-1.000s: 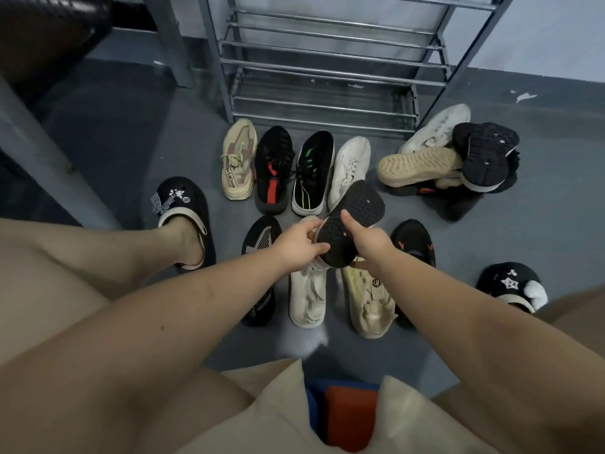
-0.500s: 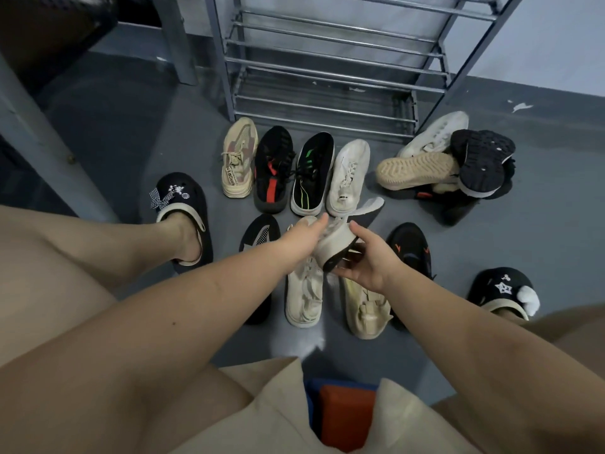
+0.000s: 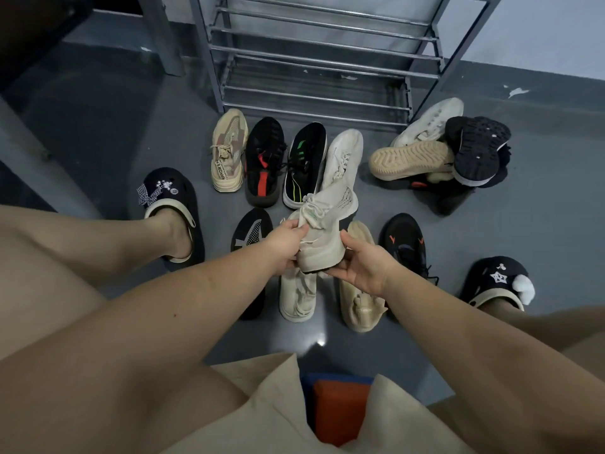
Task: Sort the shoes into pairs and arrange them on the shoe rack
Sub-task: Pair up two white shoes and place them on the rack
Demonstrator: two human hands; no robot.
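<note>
Both hands hold an off-white knit sneaker with a dark sole (image 3: 330, 221) above the floor, upper facing me. My left hand (image 3: 288, 244) pinches its collar and laces; my right hand (image 3: 363, 267) cups its heel from below. Beyond it stands a row: a beige sneaker (image 3: 228, 150), a black-red one (image 3: 264, 160), a black-green one (image 3: 306, 163) and a white one (image 3: 343, 155). Nearer me lie a black shoe (image 3: 250, 232), a cream shoe (image 3: 297, 296), a beige shoe (image 3: 360, 299) and a black-orange shoe (image 3: 406, 244). The grey metal shoe rack (image 3: 314, 63) stands behind.
A heap of shoes at the right: a white one (image 3: 432, 121), an upturned beige sole (image 3: 411, 160) and an upturned black sole (image 3: 479, 149). My feet wear black clogs, the left (image 3: 170, 204) and the right (image 3: 497, 280). A grey post (image 3: 163, 34) stands left of the rack.
The sneaker in my hands has been turned over: its dark sole faced me a second ago, now its off-white upper does. My right hand has slipped under the heel.
</note>
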